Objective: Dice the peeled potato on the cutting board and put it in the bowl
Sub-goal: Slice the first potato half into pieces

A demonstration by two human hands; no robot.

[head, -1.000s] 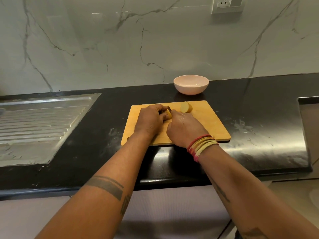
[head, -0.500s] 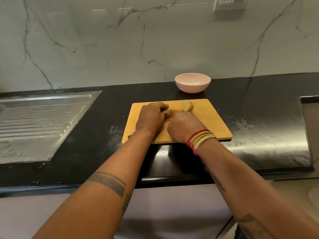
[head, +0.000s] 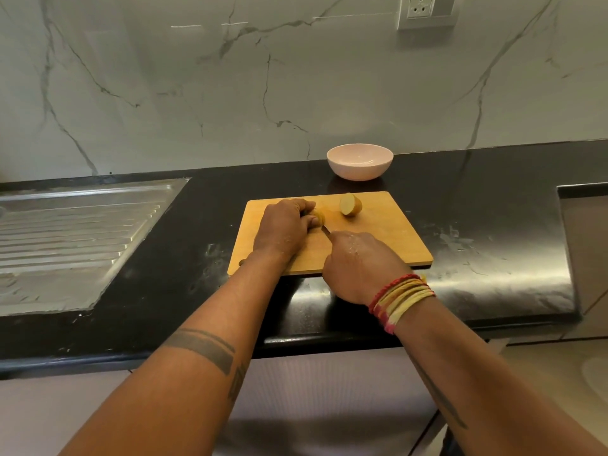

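A wooden cutting board (head: 388, 238) lies on the black counter. My left hand (head: 284, 227) grips a piece of peeled potato (head: 318, 216) at the board's back left; most of it is hidden under my fingers. My right hand (head: 360, 266) holds a knife (head: 325, 229) whose short visible blade touches the near side of that piece. Another potato half (head: 350, 204) rests near the board's back edge, cut face toward me. A pale pink bowl (head: 360, 161) stands just behind the board, with nothing visible inside.
A steel sink drainboard (head: 75, 238) is set into the black counter (head: 493, 205) on the left. A raised steel surface (head: 585, 245) sits at the right edge. A marble wall with a socket (head: 424, 9) backs the counter.
My right hand has pulled back toward me and away from my left hand, and the knife blade now shows between them. The left hand stays on the potato piece.
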